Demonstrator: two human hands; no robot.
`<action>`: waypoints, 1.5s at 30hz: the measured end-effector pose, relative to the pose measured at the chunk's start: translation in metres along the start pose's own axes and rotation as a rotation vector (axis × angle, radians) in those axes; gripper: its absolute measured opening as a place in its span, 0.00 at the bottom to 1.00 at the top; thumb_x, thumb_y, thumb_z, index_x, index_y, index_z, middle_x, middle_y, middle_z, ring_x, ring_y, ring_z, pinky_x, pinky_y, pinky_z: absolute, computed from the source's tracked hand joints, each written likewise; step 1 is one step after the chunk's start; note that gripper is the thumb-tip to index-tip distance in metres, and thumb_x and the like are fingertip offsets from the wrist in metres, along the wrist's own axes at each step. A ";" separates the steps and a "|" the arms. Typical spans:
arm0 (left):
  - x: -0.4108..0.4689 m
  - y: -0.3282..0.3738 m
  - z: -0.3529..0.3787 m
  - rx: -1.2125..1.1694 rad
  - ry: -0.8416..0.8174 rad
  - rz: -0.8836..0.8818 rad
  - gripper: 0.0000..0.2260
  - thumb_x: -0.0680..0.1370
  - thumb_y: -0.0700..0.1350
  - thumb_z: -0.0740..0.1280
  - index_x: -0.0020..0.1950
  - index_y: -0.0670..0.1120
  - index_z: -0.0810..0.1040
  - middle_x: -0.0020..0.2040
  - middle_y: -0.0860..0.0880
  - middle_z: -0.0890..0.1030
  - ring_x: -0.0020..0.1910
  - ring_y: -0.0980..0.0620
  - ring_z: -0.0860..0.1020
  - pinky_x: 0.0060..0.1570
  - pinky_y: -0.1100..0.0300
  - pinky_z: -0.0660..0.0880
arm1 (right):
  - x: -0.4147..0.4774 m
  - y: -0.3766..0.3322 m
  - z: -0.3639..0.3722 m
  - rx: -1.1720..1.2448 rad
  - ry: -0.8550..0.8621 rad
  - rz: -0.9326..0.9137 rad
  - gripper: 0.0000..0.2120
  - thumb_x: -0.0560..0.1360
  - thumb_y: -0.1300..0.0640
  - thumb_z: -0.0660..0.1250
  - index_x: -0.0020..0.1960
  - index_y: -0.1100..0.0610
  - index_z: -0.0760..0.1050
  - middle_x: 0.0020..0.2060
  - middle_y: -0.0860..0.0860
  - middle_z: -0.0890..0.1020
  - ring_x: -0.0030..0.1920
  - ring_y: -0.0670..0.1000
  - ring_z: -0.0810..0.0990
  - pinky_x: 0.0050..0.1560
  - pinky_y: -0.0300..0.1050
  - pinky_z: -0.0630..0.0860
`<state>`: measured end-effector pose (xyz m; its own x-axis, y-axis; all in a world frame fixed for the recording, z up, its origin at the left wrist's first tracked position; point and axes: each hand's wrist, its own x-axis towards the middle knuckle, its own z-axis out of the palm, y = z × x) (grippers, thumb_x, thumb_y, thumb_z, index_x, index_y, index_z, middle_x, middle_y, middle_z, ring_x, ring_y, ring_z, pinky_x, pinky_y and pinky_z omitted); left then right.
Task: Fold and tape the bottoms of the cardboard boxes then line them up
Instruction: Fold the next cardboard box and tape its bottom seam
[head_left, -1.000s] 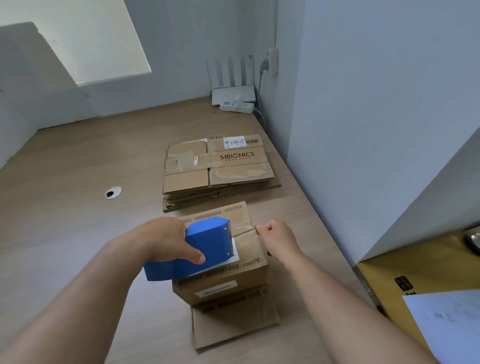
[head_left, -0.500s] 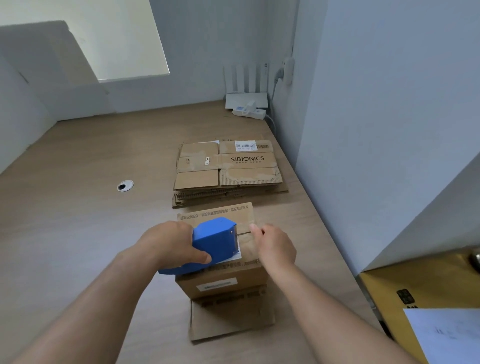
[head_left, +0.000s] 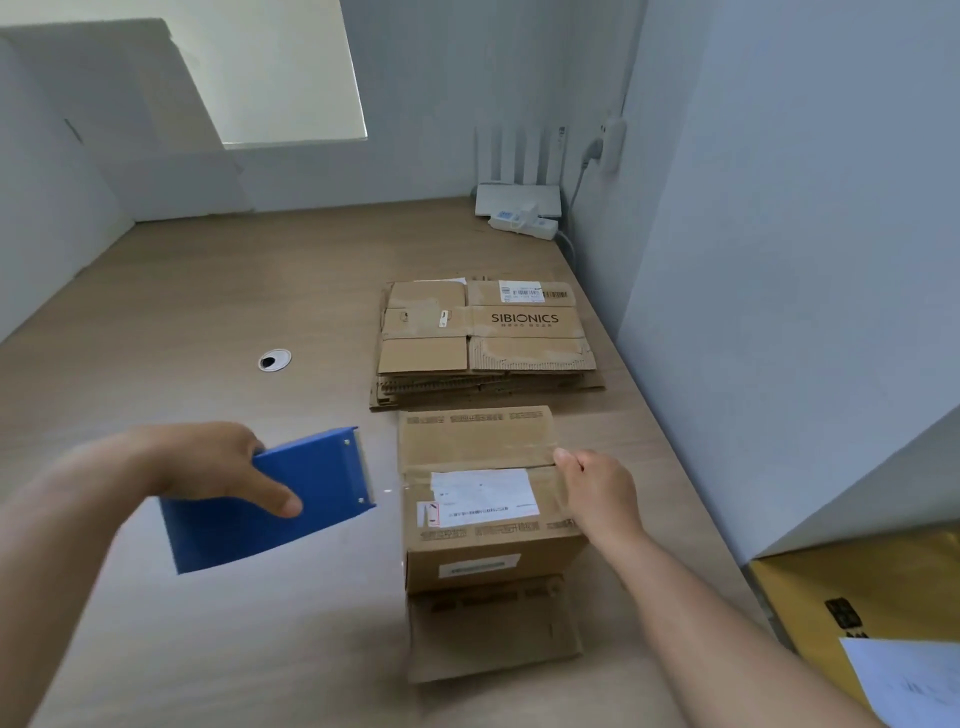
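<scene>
1. Your left hand (head_left: 208, 467) grips the blue tape dispenser (head_left: 270, 509), thumb across its upper face and fingers wrapped under it. You hold it above the wooden table (head_left: 182, 322), just left of the cardboard box (head_left: 483, 504) and not touching it.
2. The cardboard box stands near the table's right edge, its top flaps folded shut and a white label across the near flap. 1 loose flap lies flat on the table toward you.
3. Your right hand (head_left: 597, 493) holds the box's right edge at the seam, fingers curled over it. The fingertips are hidden.
4. A stack of flattened cardboard boxes (head_left: 483, 338) lies just behind the box; the top 1 reads SIBIONICS.
5. A white router (head_left: 519, 200) and a power strip (head_left: 522, 226) sit in the far corner.
</scene>
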<state>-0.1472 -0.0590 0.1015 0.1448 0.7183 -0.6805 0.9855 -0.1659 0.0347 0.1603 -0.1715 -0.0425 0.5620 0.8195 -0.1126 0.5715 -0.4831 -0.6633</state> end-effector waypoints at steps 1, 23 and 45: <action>0.003 -0.009 0.003 -0.003 -0.007 -0.016 0.18 0.66 0.63 0.74 0.45 0.52 0.80 0.42 0.54 0.82 0.43 0.55 0.80 0.45 0.60 0.72 | -0.001 -0.002 0.001 -0.012 0.002 -0.015 0.19 0.81 0.50 0.56 0.45 0.60 0.80 0.41 0.53 0.78 0.43 0.53 0.74 0.41 0.45 0.65; 0.056 -0.002 0.025 -0.189 -0.213 -0.136 0.25 0.61 0.62 0.76 0.50 0.50 0.77 0.52 0.49 0.79 0.51 0.47 0.78 0.59 0.52 0.72 | -0.007 -0.012 0.011 -0.138 0.030 -0.073 0.17 0.81 0.51 0.56 0.40 0.58 0.76 0.38 0.51 0.74 0.43 0.54 0.71 0.40 0.45 0.61; 0.071 -0.028 0.153 -0.013 0.451 -0.264 0.13 0.80 0.50 0.55 0.59 0.43 0.67 0.40 0.50 0.75 0.43 0.47 0.77 0.40 0.59 0.69 | -0.006 -0.012 0.018 -0.062 0.069 -0.013 0.16 0.80 0.48 0.59 0.35 0.52 0.67 0.38 0.50 0.76 0.44 0.54 0.73 0.39 0.45 0.64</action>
<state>-0.1783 -0.1070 -0.0594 -0.0881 0.9547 -0.2841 0.9942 0.0667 -0.0840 0.1389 -0.1653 -0.0469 0.5926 0.8038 -0.0518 0.6136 -0.4922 -0.6174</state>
